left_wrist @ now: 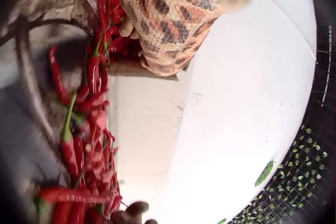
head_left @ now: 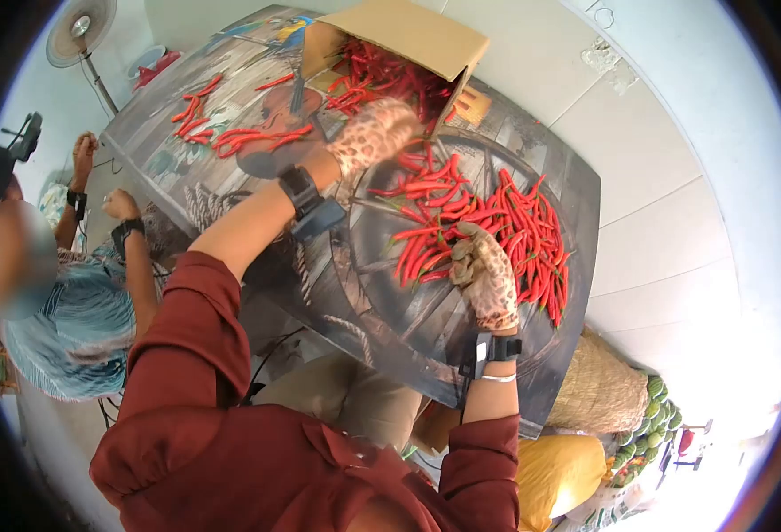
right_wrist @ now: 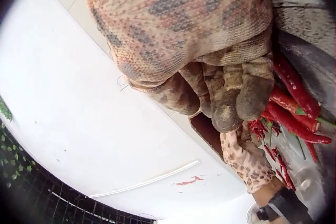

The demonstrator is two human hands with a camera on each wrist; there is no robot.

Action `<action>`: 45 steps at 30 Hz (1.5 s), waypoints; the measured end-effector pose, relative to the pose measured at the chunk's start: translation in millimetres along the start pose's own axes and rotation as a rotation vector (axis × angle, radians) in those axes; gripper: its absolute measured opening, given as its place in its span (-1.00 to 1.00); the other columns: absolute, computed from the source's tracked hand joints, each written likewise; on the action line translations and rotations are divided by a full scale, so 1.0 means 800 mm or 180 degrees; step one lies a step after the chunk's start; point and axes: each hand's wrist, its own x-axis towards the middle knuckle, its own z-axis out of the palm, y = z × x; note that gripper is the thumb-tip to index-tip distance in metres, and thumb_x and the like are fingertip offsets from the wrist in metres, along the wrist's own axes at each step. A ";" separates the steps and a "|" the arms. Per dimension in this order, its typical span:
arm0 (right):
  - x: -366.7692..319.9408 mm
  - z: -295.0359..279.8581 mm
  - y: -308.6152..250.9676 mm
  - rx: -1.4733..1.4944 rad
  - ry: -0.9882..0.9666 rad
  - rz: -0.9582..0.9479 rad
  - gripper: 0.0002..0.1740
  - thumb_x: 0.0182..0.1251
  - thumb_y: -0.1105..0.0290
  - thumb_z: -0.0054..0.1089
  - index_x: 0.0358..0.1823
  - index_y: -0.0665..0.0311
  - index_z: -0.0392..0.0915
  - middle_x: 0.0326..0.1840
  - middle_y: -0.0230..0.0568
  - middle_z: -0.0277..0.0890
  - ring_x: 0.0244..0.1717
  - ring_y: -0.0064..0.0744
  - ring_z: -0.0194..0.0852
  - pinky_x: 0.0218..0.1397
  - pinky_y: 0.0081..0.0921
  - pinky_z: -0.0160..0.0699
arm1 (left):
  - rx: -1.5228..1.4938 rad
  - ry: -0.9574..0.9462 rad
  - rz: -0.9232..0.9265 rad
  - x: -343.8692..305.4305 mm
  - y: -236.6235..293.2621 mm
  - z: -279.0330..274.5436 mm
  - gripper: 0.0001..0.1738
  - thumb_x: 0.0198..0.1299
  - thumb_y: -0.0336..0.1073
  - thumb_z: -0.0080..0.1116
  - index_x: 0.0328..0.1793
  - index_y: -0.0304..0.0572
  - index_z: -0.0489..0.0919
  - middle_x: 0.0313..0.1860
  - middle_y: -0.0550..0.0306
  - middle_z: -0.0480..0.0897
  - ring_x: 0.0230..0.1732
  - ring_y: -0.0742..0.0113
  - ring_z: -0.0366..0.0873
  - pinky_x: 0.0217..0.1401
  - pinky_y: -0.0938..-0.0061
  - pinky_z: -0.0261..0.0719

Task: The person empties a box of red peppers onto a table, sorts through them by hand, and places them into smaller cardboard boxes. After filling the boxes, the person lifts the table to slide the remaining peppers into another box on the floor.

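Note:
Red chilies (head_left: 532,230) lie heaped on a printed table. My left hand (head_left: 375,136), in a spotted glove and blurred, is at the mouth of a cardboard box (head_left: 426,35) holding more chilies (head_left: 373,71). In the left wrist view that gloved hand (left_wrist: 168,22) hides most of its own fingers, and whether it holds a chili is unclear. My right hand (head_left: 486,275), gloved too, is at the heap's near side. The right wrist view shows its fingers (right_wrist: 226,100) curled beside several chilies (right_wrist: 294,116), with no chili visible in them.
Small groups of chilies (head_left: 262,137) lie on the table's left part. Another person (head_left: 71,301) sits at the left, near a standing fan (head_left: 80,27). Right of the table are a woven sack (head_left: 599,386), a yellow sack (head_left: 559,474) and green produce (head_left: 652,426).

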 end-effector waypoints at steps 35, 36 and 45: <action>0.002 -0.001 -0.001 -0.0171 -0.0014 -0.0012 -0.51 0.41 0.29 0.09 0.22 0.51 0.36 -0.26 -0.12 0.56 -0.42 -0.50 0.50 -0.36 -0.58 0.54 | 0.1119 -0.1567 -0.0237 0.034 -0.004 0.008 -0.38 0.12 -0.35 0.03 0.40 0.12 0.40 0.25 -0.15 0.44 0.23 -0.11 0.37 0.27 0.08 0.38; 0.001 0.000 -0.001 -0.0209 0.0037 0.0034 -0.48 0.38 0.25 0.14 0.23 0.48 0.36 -0.25 -0.19 0.54 -0.39 -0.51 0.49 -0.34 -0.58 0.50 | 0.1110 -0.1599 -0.0274 0.021 0.000 0.008 -0.36 0.12 -0.42 -0.01 0.40 0.16 0.39 0.27 -0.14 0.42 0.26 -0.09 0.34 0.30 0.08 0.35; 0.002 -0.005 0.000 0.0080 -0.0120 0.0045 -0.51 0.39 0.31 0.13 0.22 0.51 0.36 -0.23 -0.17 0.53 -0.38 -0.54 0.47 -0.35 -0.61 0.45 | 0.0957 -0.1780 0.0310 -0.055 0.065 -0.043 -0.22 -0.04 -0.63 0.07 0.40 0.08 0.41 0.43 -0.08 0.30 0.44 -0.01 0.24 0.50 0.29 0.26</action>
